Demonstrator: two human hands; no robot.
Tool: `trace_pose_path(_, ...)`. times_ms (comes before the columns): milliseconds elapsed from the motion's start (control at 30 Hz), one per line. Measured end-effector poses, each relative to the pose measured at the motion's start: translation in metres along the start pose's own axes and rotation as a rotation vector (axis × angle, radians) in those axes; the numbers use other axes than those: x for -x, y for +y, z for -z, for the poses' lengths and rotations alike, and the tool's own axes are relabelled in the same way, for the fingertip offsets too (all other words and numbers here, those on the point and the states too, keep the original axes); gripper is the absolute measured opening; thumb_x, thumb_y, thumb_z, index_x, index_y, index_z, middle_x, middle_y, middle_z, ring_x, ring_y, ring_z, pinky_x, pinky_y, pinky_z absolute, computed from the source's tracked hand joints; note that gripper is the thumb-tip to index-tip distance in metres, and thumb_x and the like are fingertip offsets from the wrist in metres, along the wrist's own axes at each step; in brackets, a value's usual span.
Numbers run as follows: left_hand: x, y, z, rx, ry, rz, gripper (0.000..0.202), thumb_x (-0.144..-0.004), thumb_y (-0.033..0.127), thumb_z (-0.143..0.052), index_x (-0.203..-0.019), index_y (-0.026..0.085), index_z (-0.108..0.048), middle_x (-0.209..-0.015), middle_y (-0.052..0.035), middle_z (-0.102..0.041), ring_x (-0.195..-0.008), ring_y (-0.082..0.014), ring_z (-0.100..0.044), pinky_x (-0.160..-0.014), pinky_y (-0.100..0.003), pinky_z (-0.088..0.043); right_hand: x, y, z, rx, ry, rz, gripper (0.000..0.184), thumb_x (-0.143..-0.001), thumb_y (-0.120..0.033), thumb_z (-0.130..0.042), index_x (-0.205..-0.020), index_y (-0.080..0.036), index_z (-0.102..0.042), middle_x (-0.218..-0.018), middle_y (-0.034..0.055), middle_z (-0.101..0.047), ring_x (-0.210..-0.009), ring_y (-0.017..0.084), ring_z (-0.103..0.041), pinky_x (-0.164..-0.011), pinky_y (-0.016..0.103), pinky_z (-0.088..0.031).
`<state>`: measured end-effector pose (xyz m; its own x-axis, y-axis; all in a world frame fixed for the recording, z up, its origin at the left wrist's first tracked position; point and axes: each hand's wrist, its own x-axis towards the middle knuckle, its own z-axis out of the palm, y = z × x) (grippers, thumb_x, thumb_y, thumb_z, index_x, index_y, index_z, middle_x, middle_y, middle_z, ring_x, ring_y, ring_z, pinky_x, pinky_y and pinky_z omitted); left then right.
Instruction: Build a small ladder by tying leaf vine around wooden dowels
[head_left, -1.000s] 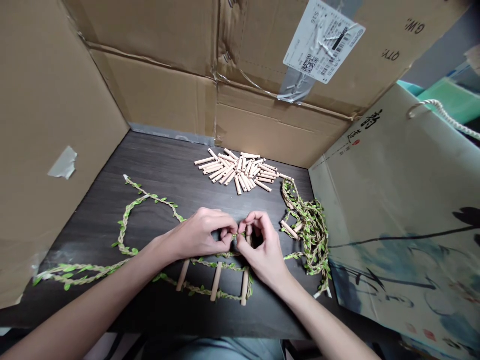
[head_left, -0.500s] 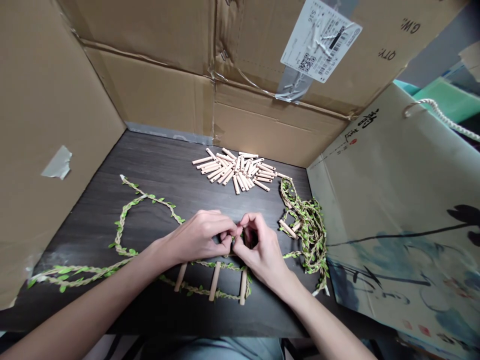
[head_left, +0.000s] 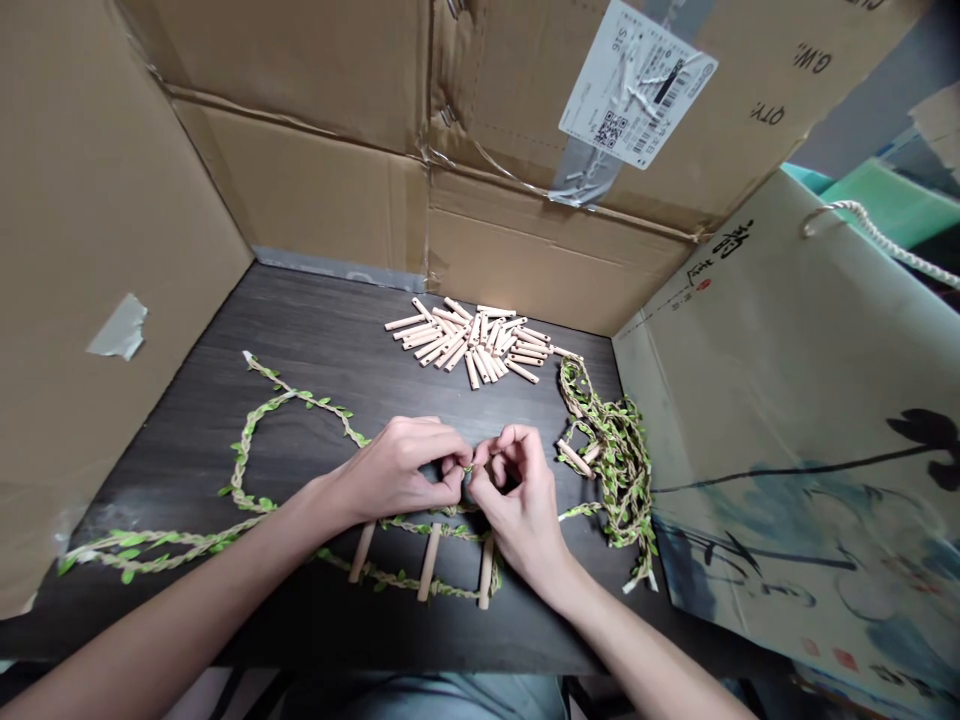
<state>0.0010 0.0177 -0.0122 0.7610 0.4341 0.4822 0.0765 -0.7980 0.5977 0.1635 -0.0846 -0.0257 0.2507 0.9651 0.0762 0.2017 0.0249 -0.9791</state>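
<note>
My left hand [head_left: 416, 465] and my right hand [head_left: 520, 490] meet over the middle of the dark table, fingertips pinched. Between them shows a short bit of leafy braided cord [head_left: 468, 468], held by both; the rest of it there is hidden by my fingers. Just below my hands lies a small ladder of the same cord, with wooden rungs [head_left: 430, 562] threaded across two strands. One end rung [head_left: 486, 575] is close under my right hand. To the left, a loop of leafy cord [head_left: 238, 455] curves across the table and passes behind my left forearm.
A pile of drilled wooden sticks [head_left: 480, 340] lies at the back. At right is a tangled heap of leafy cord [head_left: 622, 460] with a couple of sticks in it. Cardboard walls [head_left: 315, 190] enclose the left and back; a paper bag [head_left: 787, 400] stands along the right.
My fingertips have drawn slightly apart, the right hand shifting a little rightward, so a bit of cord between them now shows. The ladder and stick pile look the same.
</note>
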Motion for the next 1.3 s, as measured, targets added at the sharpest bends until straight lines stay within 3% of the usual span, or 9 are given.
trace_pose_path(367,0.002,-0.001,0.000,0.020,-0.104,0.008,0.020,-0.083,0.003,-0.058,-0.090,0.017,-0.069,-0.078,-0.0008,-0.071,-0.070,-0.0118,-0.063,-0.070,-0.021,-0.048,-0.010,-0.007,0.014,0.211,-0.196,0.122,0.034,-0.079,-0.014,-0.061,-0.108,-0.023,-0.046,-0.083,-0.0053,-0.061,-0.064,0.011,-0.053,-0.063,0.023,-0.041)
trace_pose_path(500,0.001,0.003,0.005,-0.062,-0.188,-0.004,0.019,-0.086,0.004,-0.056,-0.088,0.017,-0.070,-0.076,-0.0009,-0.069,-0.070,-0.0135,-0.063,-0.069,-0.023,-0.047,-0.008,-0.004,0.012,0.284,-0.191,0.166,0.029,-0.082,-0.016,-0.059,-0.108,-0.023,-0.048,-0.085,-0.0038,-0.060,-0.068,0.012,-0.054,-0.066,0.024,-0.042)
trace_pose_path(667,0.001,0.004,0.005,-0.175,-0.184,-0.026,0.019,-0.084,0.003,-0.055,-0.083,0.018,-0.065,-0.071,0.0005,-0.063,-0.067,-0.0141,-0.057,-0.068,-0.025,-0.044,-0.008,-0.003,0.012,0.349,-0.244,0.190,0.025,-0.088,-0.020,-0.056,-0.111,-0.022,-0.048,-0.086,-0.0024,-0.060,-0.065,0.012,-0.051,-0.062,0.024,-0.039)
trace_pose_path(967,0.003,-0.004,-0.002,0.040,-0.078,0.004,0.018,-0.078,0.003,-0.060,-0.087,0.017,-0.067,-0.075,0.0011,-0.067,-0.065,-0.0103,-0.057,-0.067,-0.021,-0.044,-0.005,-0.002,0.004,0.191,-0.202,0.084,0.026,-0.086,-0.019,-0.054,-0.109,-0.023,-0.043,-0.077,-0.0064,-0.055,-0.059,0.011,-0.046,-0.059,0.023,-0.037)
trace_pose_path(1300,0.000,0.000,0.002,0.148,-0.079,0.072,0.019,-0.074,0.001,-0.061,-0.086,0.016,-0.066,-0.073,0.0033,-0.065,-0.065,-0.0082,-0.058,-0.065,-0.018,-0.044,0.001,-0.001,0.000,0.064,-0.162,-0.002,0.020,-0.091,-0.022,-0.055,-0.108,-0.022,-0.044,-0.077,-0.0067,-0.051,-0.061,0.011,-0.041,-0.060,0.024,-0.036)
